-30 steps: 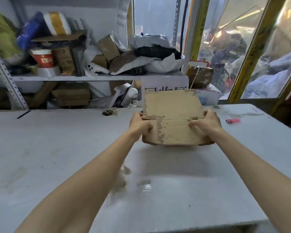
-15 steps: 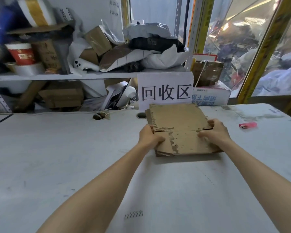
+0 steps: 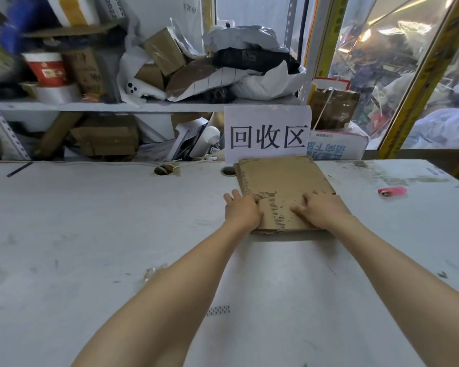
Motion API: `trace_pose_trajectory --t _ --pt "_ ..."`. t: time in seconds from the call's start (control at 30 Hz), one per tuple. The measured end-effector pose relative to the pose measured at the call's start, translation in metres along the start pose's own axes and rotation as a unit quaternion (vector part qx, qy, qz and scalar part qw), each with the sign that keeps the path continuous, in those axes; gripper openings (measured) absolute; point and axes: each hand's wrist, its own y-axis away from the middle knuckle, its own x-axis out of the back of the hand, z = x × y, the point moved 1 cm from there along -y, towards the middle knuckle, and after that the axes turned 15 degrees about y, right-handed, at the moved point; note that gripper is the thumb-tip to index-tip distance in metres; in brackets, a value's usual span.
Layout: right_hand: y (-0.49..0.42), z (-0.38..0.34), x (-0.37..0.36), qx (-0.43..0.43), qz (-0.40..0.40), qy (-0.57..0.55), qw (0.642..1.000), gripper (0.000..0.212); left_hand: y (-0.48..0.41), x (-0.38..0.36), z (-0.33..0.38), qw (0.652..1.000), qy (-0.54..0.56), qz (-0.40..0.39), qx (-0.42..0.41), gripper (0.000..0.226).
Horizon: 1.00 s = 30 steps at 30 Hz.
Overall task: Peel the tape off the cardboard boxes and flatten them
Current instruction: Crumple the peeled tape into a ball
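Note:
A flattened brown cardboard box lies on the white table, in front of a white paper sign with black characters. Its top face is torn in patches where the paper layer is stripped. My left hand rests on the box's near left edge, fingers spread flat. My right hand presses on the near right part, fingers flat on the cardboard. Neither hand curls round anything.
A pink lighter lies on the table to the right. Small tape scraps lie near my forearms. Two round holes are in the table's far edge. Behind, a cluttered shelf holds boxes, bags and a red cup.
The cardboard went from held upright above the table to lying flat on it by the sign. Both hands shifted from gripping its sides to pressing flat on top.

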Motion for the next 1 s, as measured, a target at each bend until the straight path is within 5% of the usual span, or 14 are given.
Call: trace_pose_trajectory --t 0.17,0.37,0.6,0.7,0.83,1.0 --pt "0.047 -0.061 0.027 0.034 0.038 -0.001 0.999 0.034 0.047 0.048 -0.005 0.997 -0.026 -0.066 -0.022 0.05" --pt "0.123 -0.121 0.046 0.128 0.057 -0.176 0.974 0.048 0.131 0.136 -0.043 0.997 0.071 0.009 -0.032 0.034" --pt "0.193 -0.198 0.047 0.224 0.006 -0.367 0.903 0.053 0.214 0.168 -0.119 0.973 0.173 -0.154 -0.004 0.04" --pt "0.203 -0.215 0.039 0.205 0.005 -0.433 0.878 0.027 0.222 0.153 -0.135 0.958 0.266 -0.107 -0.002 0.026" --pt "0.203 -0.21 0.025 0.175 0.0 -0.425 0.888 0.023 0.214 0.139 -0.15 0.965 0.26 0.004 -0.024 0.021" --pt "0.201 -0.201 0.001 0.112 -0.009 -0.465 0.878 0.015 0.203 0.122 -0.15 0.922 0.383 0.046 0.003 0.032"
